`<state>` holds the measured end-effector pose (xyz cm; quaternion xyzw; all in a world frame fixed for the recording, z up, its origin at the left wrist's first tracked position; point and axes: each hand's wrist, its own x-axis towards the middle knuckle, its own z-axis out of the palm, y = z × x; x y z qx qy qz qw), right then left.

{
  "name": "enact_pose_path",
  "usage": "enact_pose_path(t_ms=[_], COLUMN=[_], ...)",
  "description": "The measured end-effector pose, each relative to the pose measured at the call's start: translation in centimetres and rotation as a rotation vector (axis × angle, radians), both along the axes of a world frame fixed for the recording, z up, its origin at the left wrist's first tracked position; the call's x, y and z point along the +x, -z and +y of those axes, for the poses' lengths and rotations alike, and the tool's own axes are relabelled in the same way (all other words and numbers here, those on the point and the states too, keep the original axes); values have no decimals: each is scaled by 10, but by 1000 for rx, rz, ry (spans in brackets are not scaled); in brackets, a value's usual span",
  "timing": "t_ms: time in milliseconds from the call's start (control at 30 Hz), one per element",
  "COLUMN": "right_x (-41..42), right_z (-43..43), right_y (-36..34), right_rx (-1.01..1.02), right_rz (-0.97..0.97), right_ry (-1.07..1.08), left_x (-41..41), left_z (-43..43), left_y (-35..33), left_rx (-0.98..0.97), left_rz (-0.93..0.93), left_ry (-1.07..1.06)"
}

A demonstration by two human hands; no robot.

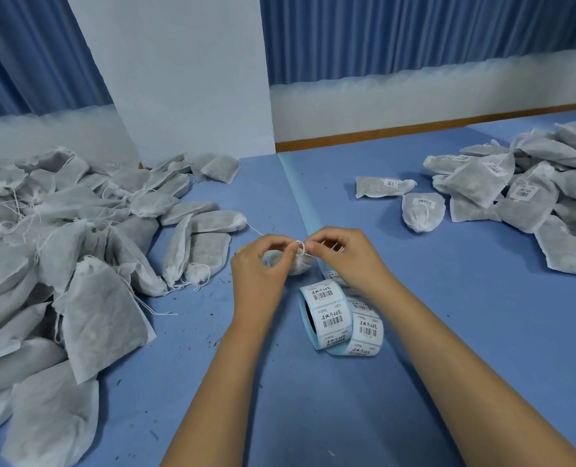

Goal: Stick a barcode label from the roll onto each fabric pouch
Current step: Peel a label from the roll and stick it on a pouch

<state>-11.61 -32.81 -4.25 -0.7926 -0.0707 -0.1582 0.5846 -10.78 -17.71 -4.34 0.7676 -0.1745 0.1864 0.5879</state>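
Roughly a third done, we judge. A big heap of bare pouches (77, 247) lies along the left edge of the counter (448, 315), no labels showing. A smaller heap of labelled pouches (532, 183) sits toward the far right corner, with two strays just beside it. Mid-counter, our left hand (263, 261) and right hand (344, 257) each pinch the string (300, 246) at the neck of one pouch (296, 264); we see no label on it. The label roll (327, 315) lies just nearer the front edge, its strip trailing loose. Most of the work lies ahead, we reckon.
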Motion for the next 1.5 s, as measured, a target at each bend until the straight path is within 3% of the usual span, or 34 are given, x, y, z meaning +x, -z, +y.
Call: enact_pose_path(t_ms=[300,433,567,733,967,1100,1267,1400,1500], right_x=[-4,-4,-5,-8,-6,-6,-3,-1,-1], right_z=[0,1,2,4,2,-2,-15,-8,-7], right_y=[-4,-3,-5,-5,-2,-5,-9,-5,-8], right_rx=[-152,-309,-284,-324,-435,-251,-51,-14,138], right_rz=[-109,-183,-274,-328,-342,-196,-106,-58,-29], right_ry=[84,141,181,156,279,259,337,341,290], left_x=[5,4,2,3,2,2,10,14,14], left_z=[-3,-4,-5,-5,-6,-4,5,8,9], left_y=[2,0,-2,-1,-2,-4,-3,1,3], left_rx=[-53,-129,-262,-293,-193,-183,-106,31,146], left_rz=[218,322,397,435,401,417,359,270,171], left_ry=[159,231,197,177,203,296,266,210,80])
